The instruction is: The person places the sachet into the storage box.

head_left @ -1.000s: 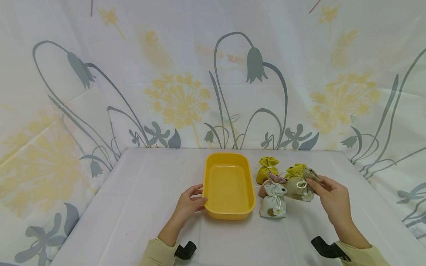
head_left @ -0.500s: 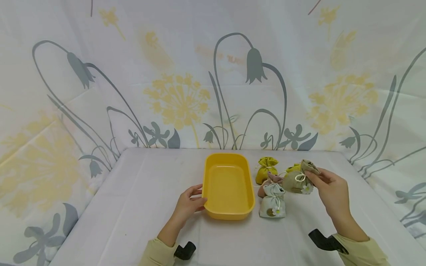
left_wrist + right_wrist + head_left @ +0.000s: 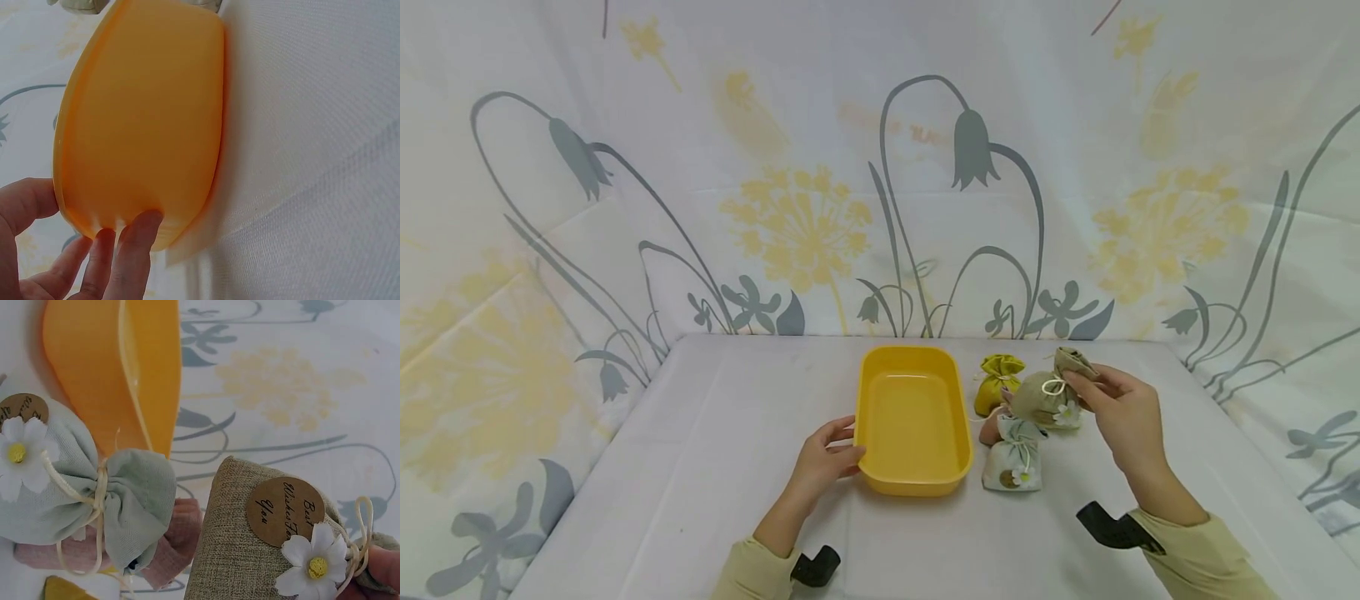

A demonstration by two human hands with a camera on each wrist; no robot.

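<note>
While the white-clothed table stretches wide under everything, the yellow tray sits at its middle, and that tray is our landmark. Behind the tray hangs the flowered curtain, grey bellflowers and yellow dandelion heads all over it. On the tray's near left corner, the left hand rests with fingers spread against the outer wall and the thumb up by the rim, a light bracing touch rather than a clenched hold. Over to the right of the tray, the right hand is up off the cloth, pinching the gathered neck of the burlap pouch. That pouch hangs in the air just right of the tray's far half, white daisy and round paper tag facing the wrist camera. Below it, just beside the tray's near right corner, the pale green pouch stands on the table with its own daisy. A pink pouch lies tucked behind that one, mostly hidden. A yellow-green pouch stands just right of the tray's far corner.
</note>
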